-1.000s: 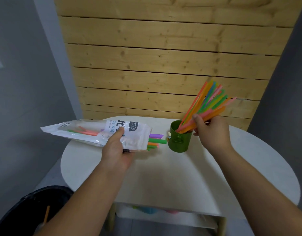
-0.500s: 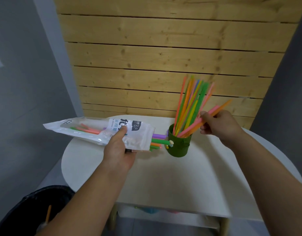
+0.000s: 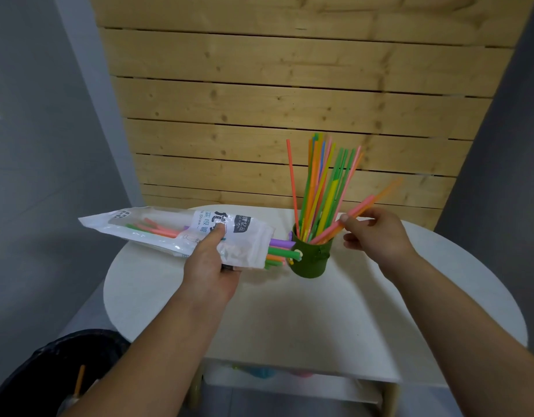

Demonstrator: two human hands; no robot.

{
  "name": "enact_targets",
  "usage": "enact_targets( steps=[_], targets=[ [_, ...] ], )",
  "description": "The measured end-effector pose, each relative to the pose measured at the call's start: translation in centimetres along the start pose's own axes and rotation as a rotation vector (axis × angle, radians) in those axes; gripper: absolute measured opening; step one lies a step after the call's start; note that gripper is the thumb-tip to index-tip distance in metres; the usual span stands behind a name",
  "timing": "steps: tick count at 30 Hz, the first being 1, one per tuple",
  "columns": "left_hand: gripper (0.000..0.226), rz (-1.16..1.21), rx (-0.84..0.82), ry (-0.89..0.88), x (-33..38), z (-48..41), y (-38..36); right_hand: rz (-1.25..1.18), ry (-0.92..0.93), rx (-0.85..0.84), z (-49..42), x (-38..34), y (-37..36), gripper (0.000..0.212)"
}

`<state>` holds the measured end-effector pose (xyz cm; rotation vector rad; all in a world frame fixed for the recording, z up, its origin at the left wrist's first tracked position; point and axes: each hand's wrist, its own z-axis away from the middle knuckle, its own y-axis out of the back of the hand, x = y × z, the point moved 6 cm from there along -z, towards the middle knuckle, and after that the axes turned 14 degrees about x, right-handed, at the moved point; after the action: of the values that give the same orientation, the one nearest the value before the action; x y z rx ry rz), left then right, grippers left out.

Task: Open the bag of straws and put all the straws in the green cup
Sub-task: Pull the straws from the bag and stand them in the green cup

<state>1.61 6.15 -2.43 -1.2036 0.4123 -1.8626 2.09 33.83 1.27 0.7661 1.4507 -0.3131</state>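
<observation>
The green cup [image 3: 311, 260] stands on the white table [image 3: 289, 320] and holds a bundle of coloured straws [image 3: 319, 188] standing almost upright. My right hand [image 3: 377, 233], just right of the cup, pinches a few pink and orange straws [image 3: 362, 206] that lean out of the cup to the right. My left hand [image 3: 211, 260] holds the white plastic straw bag [image 3: 181, 230] level above the table's left side. Several straws [image 3: 279, 249] stick out of the bag's open end, close to the cup.
A wall of wooden planks [image 3: 274, 100] rises right behind the table. A black bin [image 3: 49, 377] with a straw in it sits on the floor at the lower left. A shelf under the table holds blurred coloured items.
My right hand lowered its bunch of straws into the cup; most now stand upright there. The hand shifted right and still pinches a few leaning ones. The bag moved nearer the cup.
</observation>
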Motion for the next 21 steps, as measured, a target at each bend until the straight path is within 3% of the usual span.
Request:
enact_targets(
  steps=[4,8,11,14,18,21],
  targets=[
    [0.042,-0.006,-0.015,0.007,-0.1,0.1,0.0,0.127,-0.052,-0.027,1.6,0.0,0.4,0.040],
    [0.043,-0.009,-0.007,0.026,0.0,0.2,-0.1,0.311,-0.087,-0.191,4.2,-0.6,0.3,0.049],
    [0.040,-0.029,-0.004,0.037,-0.2,0.4,-0.2,0.140,-0.071,-0.276,6.5,-1.5,-0.7,0.048],
    [0.036,-0.032,-0.010,0.042,-0.5,0.5,-0.3,-0.090,-0.025,-0.329,8.6,-2.6,-2.6,0.033],
    [0.018,-0.042,-0.026,0.034,-0.8,0.9,-0.6,-0.151,0.021,-0.330,9.7,-2.7,-4.2,0.018],
    [0.019,-0.043,-0.032,0.022,-0.5,0.8,-0.5,-0.170,0.017,-0.291,9.6,-2.6,-4.2,0.008]
  ],
)
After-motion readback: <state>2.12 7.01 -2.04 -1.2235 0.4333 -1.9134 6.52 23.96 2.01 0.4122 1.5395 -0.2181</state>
